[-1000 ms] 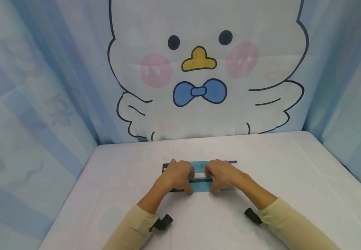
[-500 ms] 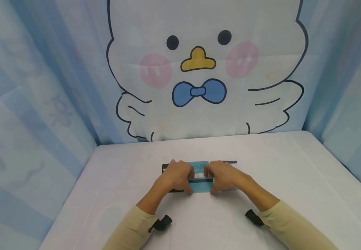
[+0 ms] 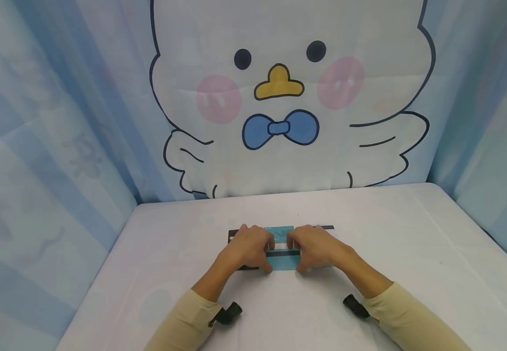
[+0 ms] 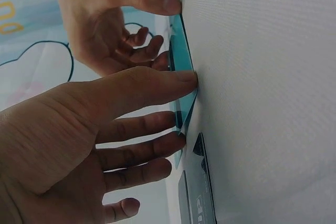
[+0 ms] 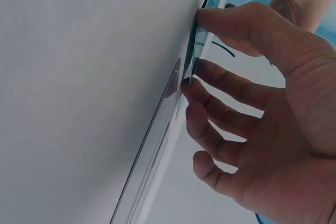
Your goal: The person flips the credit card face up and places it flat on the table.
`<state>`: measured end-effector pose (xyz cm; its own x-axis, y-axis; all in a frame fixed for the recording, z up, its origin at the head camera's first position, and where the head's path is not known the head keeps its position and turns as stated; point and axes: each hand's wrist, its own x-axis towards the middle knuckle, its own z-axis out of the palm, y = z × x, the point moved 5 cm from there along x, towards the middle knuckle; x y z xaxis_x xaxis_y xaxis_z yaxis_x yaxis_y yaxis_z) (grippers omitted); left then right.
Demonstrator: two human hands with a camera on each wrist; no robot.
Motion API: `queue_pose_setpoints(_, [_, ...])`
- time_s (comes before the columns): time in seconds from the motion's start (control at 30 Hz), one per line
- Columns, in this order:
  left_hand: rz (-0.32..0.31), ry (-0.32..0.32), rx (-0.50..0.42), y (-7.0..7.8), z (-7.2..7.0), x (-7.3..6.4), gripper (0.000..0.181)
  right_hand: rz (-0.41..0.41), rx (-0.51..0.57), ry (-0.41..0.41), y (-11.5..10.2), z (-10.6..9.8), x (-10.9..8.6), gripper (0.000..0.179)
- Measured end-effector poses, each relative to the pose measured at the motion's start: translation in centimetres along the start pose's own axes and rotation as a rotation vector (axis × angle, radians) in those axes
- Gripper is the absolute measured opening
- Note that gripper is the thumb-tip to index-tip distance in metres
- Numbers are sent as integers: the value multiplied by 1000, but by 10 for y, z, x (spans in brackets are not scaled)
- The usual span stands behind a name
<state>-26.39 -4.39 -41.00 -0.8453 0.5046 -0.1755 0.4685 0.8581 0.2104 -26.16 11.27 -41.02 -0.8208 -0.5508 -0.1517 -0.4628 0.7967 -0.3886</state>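
A teal card with a dark stripe (image 3: 283, 262) lies among other cards mid-table. My left hand (image 3: 250, 246) holds its left end, with the thumb at the near edge and fingertips at the far edge. My right hand (image 3: 314, 246) pinches the right end the same way, as the teal card (image 5: 195, 45) in the right wrist view shows. Just behind is a second teal card with lettering (image 3: 280, 234). Beside my left fingers lies a black card (image 4: 202, 187); near my right fingers is a pale card (image 5: 149, 150). My hands cover much of these side cards.
The white table (image 3: 183, 302) spreads around the cards. A curtain with a cartoon bird (image 3: 279, 161) hangs at its back edge, and blue-striped curtains (image 3: 47, 161) hang at the sides. Small black devices (image 3: 229, 313) sit at both sleeve cuffs.
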Motion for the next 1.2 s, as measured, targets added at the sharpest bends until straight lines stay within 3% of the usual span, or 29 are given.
queue_pose_setpoints(0.47, [14,17,-26,0,-6,-2,53,-7,14,-15,4,-6,0,46])
queue_pose_setpoints(1.2, [39,33,-69,-7,-16,-5,48,-73,42,-19,1,-10,-2,47])
